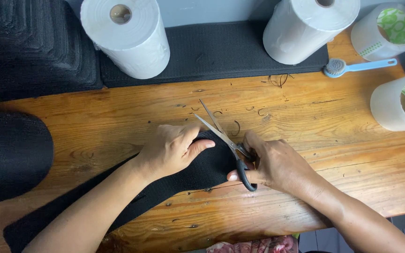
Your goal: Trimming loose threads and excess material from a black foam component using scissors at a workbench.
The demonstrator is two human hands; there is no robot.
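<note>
Left hand: The left hand lay knuckles-up at the centre of the frame, fingers curled and thumb stretched right, pinning down the end of the black fabric strip.
Right hand: The right hand was closed around the black handles of the scissors, fingers through the loops, just right of centre.
Scissors: The blades stood parted, tips pointing to the upper left of the frame, over the strip's upper edge beside the left thumb.
Strip: Its long axis ran from the lower left corner up toward the centre, ending between the two hands; the blades crossed that end at a slant.
Nearer hand: The left hand rested on the strip; the right touched only the scissors, just beside the strip's end.
Tabletop: The wooden tabletop carried short black thread clippings above the blades.
Surroundings: Two white rolls and black matting lay along the top; a blue brush and tape rolls sat at upper right.
</note>
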